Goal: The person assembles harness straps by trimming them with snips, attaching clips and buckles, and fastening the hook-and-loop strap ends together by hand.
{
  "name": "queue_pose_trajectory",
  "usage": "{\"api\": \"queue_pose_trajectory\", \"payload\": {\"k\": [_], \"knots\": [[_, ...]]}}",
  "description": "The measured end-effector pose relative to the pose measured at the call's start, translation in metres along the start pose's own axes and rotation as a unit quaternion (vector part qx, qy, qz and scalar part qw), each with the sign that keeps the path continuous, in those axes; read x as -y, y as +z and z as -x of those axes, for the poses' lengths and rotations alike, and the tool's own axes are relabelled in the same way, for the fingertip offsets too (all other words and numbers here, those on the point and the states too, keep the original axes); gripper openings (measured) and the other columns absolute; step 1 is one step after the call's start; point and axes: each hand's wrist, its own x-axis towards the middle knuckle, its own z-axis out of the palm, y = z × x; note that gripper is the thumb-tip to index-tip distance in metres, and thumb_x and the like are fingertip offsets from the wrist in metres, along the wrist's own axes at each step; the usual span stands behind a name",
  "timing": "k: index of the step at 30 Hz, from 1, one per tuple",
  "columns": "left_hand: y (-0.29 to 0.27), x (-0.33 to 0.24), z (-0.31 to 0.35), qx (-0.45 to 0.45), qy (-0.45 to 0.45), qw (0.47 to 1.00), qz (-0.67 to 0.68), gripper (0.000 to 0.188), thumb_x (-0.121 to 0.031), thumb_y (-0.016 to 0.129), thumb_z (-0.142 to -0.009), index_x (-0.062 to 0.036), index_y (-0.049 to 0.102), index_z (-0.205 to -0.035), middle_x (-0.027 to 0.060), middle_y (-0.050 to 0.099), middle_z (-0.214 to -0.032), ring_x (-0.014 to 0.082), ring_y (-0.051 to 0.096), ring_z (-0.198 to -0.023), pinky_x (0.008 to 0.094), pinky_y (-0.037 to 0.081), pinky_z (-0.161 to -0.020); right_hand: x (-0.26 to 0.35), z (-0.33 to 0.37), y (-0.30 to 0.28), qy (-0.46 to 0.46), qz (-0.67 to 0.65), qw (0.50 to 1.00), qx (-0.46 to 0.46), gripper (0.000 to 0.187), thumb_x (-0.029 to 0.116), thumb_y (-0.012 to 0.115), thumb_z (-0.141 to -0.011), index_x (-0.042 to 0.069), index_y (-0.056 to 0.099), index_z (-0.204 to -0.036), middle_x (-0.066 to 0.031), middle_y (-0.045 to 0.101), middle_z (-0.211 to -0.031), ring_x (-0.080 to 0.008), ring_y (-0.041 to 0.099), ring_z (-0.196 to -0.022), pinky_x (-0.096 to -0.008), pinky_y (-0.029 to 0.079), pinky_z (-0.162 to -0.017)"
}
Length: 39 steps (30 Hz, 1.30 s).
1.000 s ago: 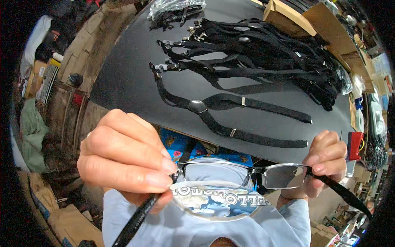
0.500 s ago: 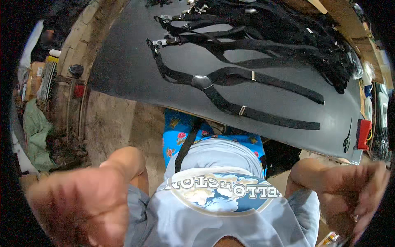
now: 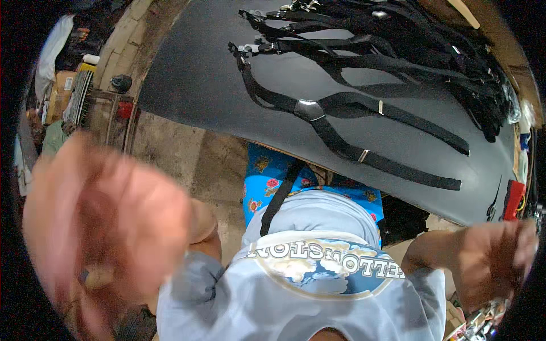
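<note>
Both my hands are raised close to the camera, away from the table. My left hand (image 3: 122, 219) is large and smeared by motion at the left, its fingers too blurred to read. At the right rim, my right hand (image 3: 490, 264) is dim and partly cut off; its finger pose is unclear. Nothing nameable shows in either hand. In front of me, a pair of black suspenders (image 3: 341, 145) lies spread on the dark grey table (image 3: 193, 74), with a shiny joining patch (image 3: 309, 109) and metal slides. A black strap (image 3: 281, 199) hangs down over my lap.
More black suspenders (image 3: 398, 45) with metal clips are heaped along the table's far side. Scissors (image 3: 495, 199) and a red object (image 3: 513, 200) lie near its right end. Boxes (image 3: 63, 94) and a green sack (image 3: 56, 136) stand at the left beyond the floor.
My left hand has risen and turned, blurring more. My right hand has shifted a little at the right rim. The whole view has swung slightly, moving the table contents rightward; the suspenders lie as before.
</note>
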Motion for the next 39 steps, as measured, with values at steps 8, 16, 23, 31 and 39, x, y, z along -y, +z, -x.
{"api": "queue_pose_trajectory", "payload": {"k": [8,16,23,31,39], "knots": [[-0.048,0.14,0.088,0.426,-0.178,0.743,-0.485,0.041,-0.004,0.075,-0.071,-0.0093,0.069,-0.111,0.0084,0.064,-0.118,0.0252,0.058,-0.114,0.0446,0.04,-0.105,-0.072,0.058,0.083,0.311,0.222,0.905,0.188,0.03,0.005,0.075,-0.074,0.004,0.066,-0.103,-0.0124,0.063,-0.104,-0.03,0.059,-0.095,-0.0391,0.048,-0.081],[-0.049,0.168,0.082,0.458,-0.203,0.758,-0.418,0.029,-0.005,0.065,-0.081,-0.0099,0.069,-0.109,0.0051,0.064,-0.101,0.023,0.061,-0.102,0.049,0.032,-0.111,-0.109,0.126,0.105,0.367,0.2,0.88,0.227,0.041,-0.003,0.06,-0.083,0.005,0.054,-0.123,-0.0158,0.061,-0.102,-0.0327,0.056,-0.097,-0.0396,0.042,-0.086],[-0.03,0.178,0.09,0.45,-0.143,0.76,-0.447,0.024,-0.004,0.06,-0.086,-0.0086,0.068,-0.109,0.0062,0.062,-0.097,0.0227,0.061,-0.098,0.0471,0.033,-0.108,-0.131,0.103,0.073,0.545,0.082,0.823,0.133,0.028,-0.002,0.056,-0.087,0.003,0.059,-0.114,-0.0151,0.065,-0.103,-0.0277,0.063,-0.093,-0.0339,0.047,-0.084],[0.001,0.199,0.109,0.374,-0.088,0.829,-0.407,0.035,-0.026,0.083,-0.067,-0.012,0.07,-0.096,0.001,0.059,-0.08,0.0184,0.058,-0.079,0.0366,0.037,-0.086,-0.14,0.088,0.046,0.542,0.128,0.818,0.144,0.025,-0.004,0.053,-0.087,0.001,0.065,-0.108,-0.0126,0.067,-0.106,-0.0236,0.062,-0.099,-0.0309,0.046,-0.087],[0.012,0.199,0.12,0.33,-0.013,0.847,-0.417,0.028,-0.01,0.081,-0.061,-0.0144,0.072,-0.087,-0.0043,0.054,-0.067,0.0136,0.056,-0.066,0.0354,0.038,-0.081,-0.12,0.1,0.062,0.373,0.284,0.875,0.12,0.025,-0.001,0.073,-0.074,0.007,0.069,-0.097,-0.0115,0.061,-0.101,-0.0293,0.058,-0.099,-0.0379,0.047,-0.084]]}}
